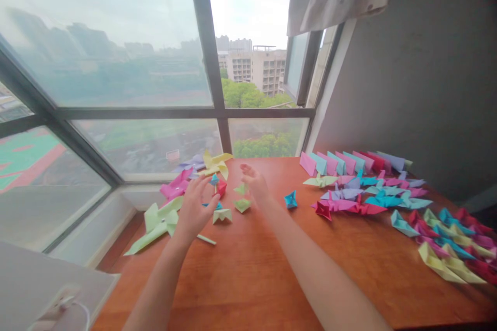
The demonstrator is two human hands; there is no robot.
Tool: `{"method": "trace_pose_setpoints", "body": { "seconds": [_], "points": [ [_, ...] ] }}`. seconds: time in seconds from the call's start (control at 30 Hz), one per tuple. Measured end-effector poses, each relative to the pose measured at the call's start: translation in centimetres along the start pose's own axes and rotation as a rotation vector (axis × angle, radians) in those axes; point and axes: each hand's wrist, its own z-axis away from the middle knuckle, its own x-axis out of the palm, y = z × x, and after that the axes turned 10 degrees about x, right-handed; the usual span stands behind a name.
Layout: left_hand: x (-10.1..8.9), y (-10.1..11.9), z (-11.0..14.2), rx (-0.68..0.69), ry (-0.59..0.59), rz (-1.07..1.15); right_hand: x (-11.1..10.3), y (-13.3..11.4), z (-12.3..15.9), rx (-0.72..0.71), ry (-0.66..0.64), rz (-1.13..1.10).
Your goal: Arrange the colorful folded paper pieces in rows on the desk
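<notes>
My left hand [197,208] is over the left part of the wooden table, fingers apart and curved, holding nothing I can see. Beside its fingertips are a red folded paper piece [221,188] and a small blue one [215,179]. Another blue piece [209,206] is partly hidden behind the thumb. My right hand [254,184] is raised with loosely bent, parted fingers. Close to it is a pale green folded piece [240,189], partly covered. Between both hands sit two more pale green pieces [242,205], [222,216]. A blue star-like piece [290,199] lies right of my forearm.
Paper pinwheels in yellow [216,164], pink [176,184] and green [161,221] lie at the left edge. On the right are rows of paper planes [336,163], cranes [382,199] and boats [437,264], plus a dark red piece [323,210]. A window [135,114] borders the table [240,279].
</notes>
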Motion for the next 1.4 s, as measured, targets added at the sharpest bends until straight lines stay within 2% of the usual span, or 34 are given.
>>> {"method": "trace_pose_setpoints", "body": {
  "seconds": [0.07, 0.17, 0.2, 0.3, 0.37, 0.43, 0.5, 0.57, 0.67, 0.8, 0.93, 1.13, 1.4],
  "points": [
    [0.5, 0.0, 0.4, 0.001, -0.011, -0.006, -1.7, -0.3, 0.3, -0.029, 0.022, 0.081],
    [1.7, 1.4, 0.8, 0.021, -0.035, -0.016, -5.7, -1.4, 2.3, -0.092, 0.094, 0.219],
    [2.2, 2.2, 0.9, 0.036, -0.052, -0.012, -7.4, -1.8, 3.3, -0.133, 0.136, 0.290],
    [3.7, 5.4, 1.1, 0.100, -0.127, 0.037, -13.2, -3.2, 6.9, -0.409, 0.326, 0.777],
    [4.7, 7.9, 1.2, 0.155, -0.194, 0.088, -17.5, -3.8, 9.2, -0.504, 0.466, 0.954],
    [5.9, 10.5, 1.3, 0.193, -0.261, 0.125, -21.7, -4.3, 10.9, -0.522, 0.633, 1.075],
    [7.4, 12.9, 1.1, 0.239, -0.325, 0.173, -25.6, -4.5, 11.8, -0.503, 0.733, 1.165],
    [9.1, 15.2, 0.8, 0.292, -0.380, 0.205, -28.8, -4.6, 11.8, -0.473, 0.790, 1.241],
    [12.0, 18.5, -0.1, 0.329, -0.412, 0.170, -32.1, -4.7, 10.6, -0.401, 0.829, 1.363],
    [15.6, 22.5, -1.6, 0.386, -0.365, 0.154, -34.0, -4.9, 8.3, -0.232, 0.833, 1.501],
    [18.3, 24.8, -3.7, 0.368, -0.370, 0.136, -34.1, -5.2, 6.5, -0.125, 0.728, 1.547],
    [20.3, 24.8, -5.9, 0.332, -0.463, 0.111, -32.6, -5.1, 5.2, -0.129, 0.671, 1.559],
    [20.3, 23.9, -5.8, 0.384, -0.551, 0.093, -30.3, -4.9, 4.7, -0.136, 0.626, 1.472]
  ]
}}
